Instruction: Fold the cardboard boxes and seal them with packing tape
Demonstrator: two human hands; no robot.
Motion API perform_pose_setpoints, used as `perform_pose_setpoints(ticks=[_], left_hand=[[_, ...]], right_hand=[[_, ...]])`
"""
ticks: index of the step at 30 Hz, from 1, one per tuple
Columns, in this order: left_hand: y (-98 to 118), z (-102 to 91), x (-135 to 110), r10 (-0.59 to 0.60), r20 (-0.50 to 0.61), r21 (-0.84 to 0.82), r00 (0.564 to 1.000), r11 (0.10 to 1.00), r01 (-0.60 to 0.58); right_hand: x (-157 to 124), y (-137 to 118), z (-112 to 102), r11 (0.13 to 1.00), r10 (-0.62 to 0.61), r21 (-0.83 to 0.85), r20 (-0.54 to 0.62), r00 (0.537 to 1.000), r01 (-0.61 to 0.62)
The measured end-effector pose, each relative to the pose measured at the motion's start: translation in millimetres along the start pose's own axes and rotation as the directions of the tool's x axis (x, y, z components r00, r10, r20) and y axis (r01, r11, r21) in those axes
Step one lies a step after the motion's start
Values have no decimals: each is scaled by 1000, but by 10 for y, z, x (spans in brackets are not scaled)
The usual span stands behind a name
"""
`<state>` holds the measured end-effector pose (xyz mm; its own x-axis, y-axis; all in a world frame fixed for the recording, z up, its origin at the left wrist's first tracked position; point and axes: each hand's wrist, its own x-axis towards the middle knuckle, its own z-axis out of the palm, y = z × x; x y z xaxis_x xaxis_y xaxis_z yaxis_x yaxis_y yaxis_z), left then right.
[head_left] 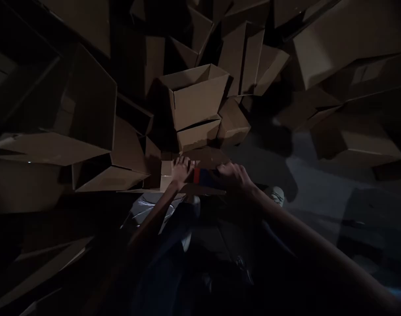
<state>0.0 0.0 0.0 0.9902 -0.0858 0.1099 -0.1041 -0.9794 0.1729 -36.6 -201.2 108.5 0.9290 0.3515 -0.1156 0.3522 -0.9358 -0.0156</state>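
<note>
While pinning a cardboard flap under a spread left grip, clamping a blue-and-red object in a closed right grip, apparently for steadiness, with stacked cardboard boxes just beyond.

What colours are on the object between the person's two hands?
The object is red at one end and dark blue along the rest; head view.

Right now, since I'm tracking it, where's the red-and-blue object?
In the head view, the red-and-blue object sits between the left hand and right hand, below the cardboard boxes.
</note>
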Motion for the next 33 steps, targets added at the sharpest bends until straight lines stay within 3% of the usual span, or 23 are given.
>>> perform_pose_setpoints(ticks=[5,9,15,20,27,33], left_hand=[[-36,-48,-60,15,-24,-21,1000,1000,-16],[9,-20,-108,-10,-22,4,1000,1000,10],[134,106,-115,13,-14,40,1000,999,-12],[173,110,-83,9,2,35,1000,999,-9],[171,110,-61,-3,7,26,1000,1000,3],[155,155,-54,-4,6,23,1000,1000,3]], right_hand=[[-42,72,-86,992,-114,-51,74,991,118],[-41,24,-95,997,-74,-32,91,993,77],[12,91,70,998,66,5,113,991,-67],[44,181,140,998,67,11,139,988,-69],[76,216,251,997,76,30,66,995,-78],[54,221,203,998,65,11,74,995,-66]])
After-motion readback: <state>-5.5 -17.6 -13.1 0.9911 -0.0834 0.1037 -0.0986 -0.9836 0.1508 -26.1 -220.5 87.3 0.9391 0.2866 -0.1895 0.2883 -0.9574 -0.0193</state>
